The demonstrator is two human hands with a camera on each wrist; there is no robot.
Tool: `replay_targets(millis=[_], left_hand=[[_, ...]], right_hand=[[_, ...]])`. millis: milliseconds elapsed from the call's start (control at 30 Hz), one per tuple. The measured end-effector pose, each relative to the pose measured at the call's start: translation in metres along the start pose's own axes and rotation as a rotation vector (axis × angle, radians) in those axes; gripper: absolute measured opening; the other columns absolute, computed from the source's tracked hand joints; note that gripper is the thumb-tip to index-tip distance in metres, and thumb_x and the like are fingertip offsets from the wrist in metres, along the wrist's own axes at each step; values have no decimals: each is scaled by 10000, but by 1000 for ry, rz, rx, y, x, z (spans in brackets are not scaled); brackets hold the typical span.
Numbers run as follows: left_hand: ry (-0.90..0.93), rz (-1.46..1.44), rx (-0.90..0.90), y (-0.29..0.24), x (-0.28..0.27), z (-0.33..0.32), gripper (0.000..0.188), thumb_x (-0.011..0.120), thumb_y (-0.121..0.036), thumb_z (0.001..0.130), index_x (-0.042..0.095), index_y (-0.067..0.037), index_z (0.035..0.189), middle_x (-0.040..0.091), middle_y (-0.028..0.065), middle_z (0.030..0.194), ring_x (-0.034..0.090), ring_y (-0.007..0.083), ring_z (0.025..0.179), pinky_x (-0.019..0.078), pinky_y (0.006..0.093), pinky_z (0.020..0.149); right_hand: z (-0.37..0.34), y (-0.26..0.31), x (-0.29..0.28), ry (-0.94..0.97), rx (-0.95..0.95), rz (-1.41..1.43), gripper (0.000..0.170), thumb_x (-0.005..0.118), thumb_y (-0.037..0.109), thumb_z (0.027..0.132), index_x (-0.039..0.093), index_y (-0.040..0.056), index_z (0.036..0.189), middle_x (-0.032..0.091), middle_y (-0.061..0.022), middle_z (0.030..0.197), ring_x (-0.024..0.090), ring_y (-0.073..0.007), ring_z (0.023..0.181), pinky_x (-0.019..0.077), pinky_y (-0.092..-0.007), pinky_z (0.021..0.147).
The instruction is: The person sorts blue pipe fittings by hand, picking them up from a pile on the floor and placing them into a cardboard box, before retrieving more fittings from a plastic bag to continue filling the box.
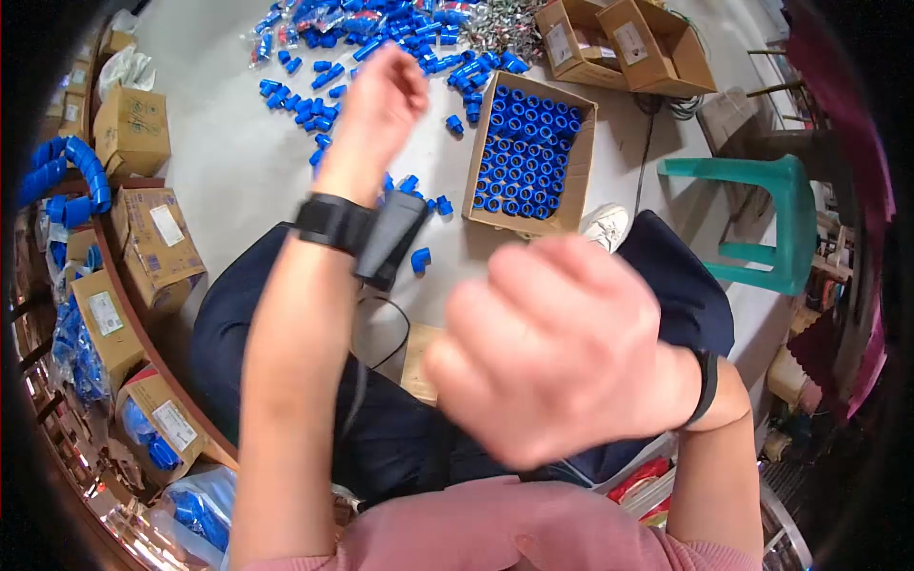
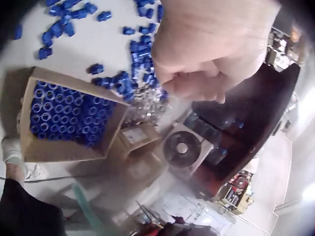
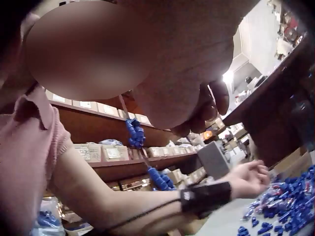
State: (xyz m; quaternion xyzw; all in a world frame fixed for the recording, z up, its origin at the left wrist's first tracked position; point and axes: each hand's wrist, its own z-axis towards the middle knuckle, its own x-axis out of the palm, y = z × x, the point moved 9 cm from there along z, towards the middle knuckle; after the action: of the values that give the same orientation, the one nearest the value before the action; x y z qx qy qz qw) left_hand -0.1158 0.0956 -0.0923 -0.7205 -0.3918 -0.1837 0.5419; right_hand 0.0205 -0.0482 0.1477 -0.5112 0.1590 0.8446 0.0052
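Note:
My left hand (image 1: 383,100) is held out over the floor, near a spread of blue pipe fittings (image 1: 309,112). Its fingers are loosely curled, with nothing between them; the left wrist view shows the same hand (image 2: 209,54) from close by. Raised near the head camera, my right hand (image 1: 562,352) is blurred, knuckles up and fingers folded in. No object shows in it, and its palm is hidden in the head view. Between the feet and the heap stands a cardboard box (image 1: 587,157) with blue fittings (image 1: 522,162) set upright in rows.
Two open cartons (image 1: 657,48) stand beyond the box, next to a pile of small metal parts (image 1: 505,27). A green plastic stool (image 1: 795,219) is at the right. Cardboard boxes (image 1: 152,247) and shelving line the left side. One loose blue elbow (image 1: 421,259) lies near my legs.

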Motion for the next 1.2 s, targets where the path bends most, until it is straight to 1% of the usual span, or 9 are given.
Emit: replay_targets(millis=[133,167,300,367,500,567,633,700,1200], left_hand=[[201,52,2,-91,23,-21,141,493,-171,855,488,-42,799,458,37,749,409,135,685,347,242,577],[275,34,-44,-104,25,-27,134,486,-155,858,487,-25,828,450,42,789,398,137,718,350,239,602],[256,49,17,-121,28,-63,126,462,-130,868,479,-6,885,437,49,829,391,140,745,355,236,625],[356,-80,4,-109,25,-69,130,454,-124,874,470,1,907,435,53,823,389,146,733,362,240,629],[117,-94,-24,-88,5,-56,190,459,-126,877,484,27,987,475,84,863,422,176,765,386,269,639],[117,-20,40,-97,2,-45,223,480,-134,870,491,38,1012,498,99,882,461,186,778,414,281,651],[-16,118,151,-106,-7,-38,233,497,-147,865,497,38,1007,508,98,878,489,186,772,438,283,669],[-17,124,163,-109,-6,-33,244,495,-159,867,499,31,1021,516,93,875,503,178,768,451,282,673],[-216,82,16,-84,-6,-49,232,523,-214,842,530,-35,989,544,55,794,511,136,698,441,270,617]], right_hand=[[-19,-40,-6,79,70,-172,150,531,119,530,415,72,610,413,-55,606,457,-215,548,339,-318,472],[-25,-52,-9,42,65,-296,109,572,148,564,473,110,588,434,1,567,513,-168,577,401,-309,502],[-53,-110,-3,4,309,-293,58,526,43,594,488,86,586,509,-59,592,546,-259,606,431,-353,514],[-59,-131,6,15,389,-219,54,512,34,608,501,83,592,528,-67,605,552,-272,612,435,-361,519],[-63,-164,24,36,500,-159,99,480,26,654,546,90,617,573,-82,645,572,-290,638,446,-371,537],[-63,-174,32,69,541,-154,115,478,40,667,562,103,620,582,-83,654,581,-289,650,452,-374,548],[-62,-177,40,107,562,-160,117,479,48,675,562,105,617,582,-79,649,581,-288,650,452,-375,550],[-56,-173,44,111,542,-123,118,463,-23,651,543,63,661,559,-90,663,570,-286,652,445,-350,564],[-30,-198,73,190,580,-101,88,493,47,683,566,90,657,588,-67,695,586,-262,695,461,-379,577]])
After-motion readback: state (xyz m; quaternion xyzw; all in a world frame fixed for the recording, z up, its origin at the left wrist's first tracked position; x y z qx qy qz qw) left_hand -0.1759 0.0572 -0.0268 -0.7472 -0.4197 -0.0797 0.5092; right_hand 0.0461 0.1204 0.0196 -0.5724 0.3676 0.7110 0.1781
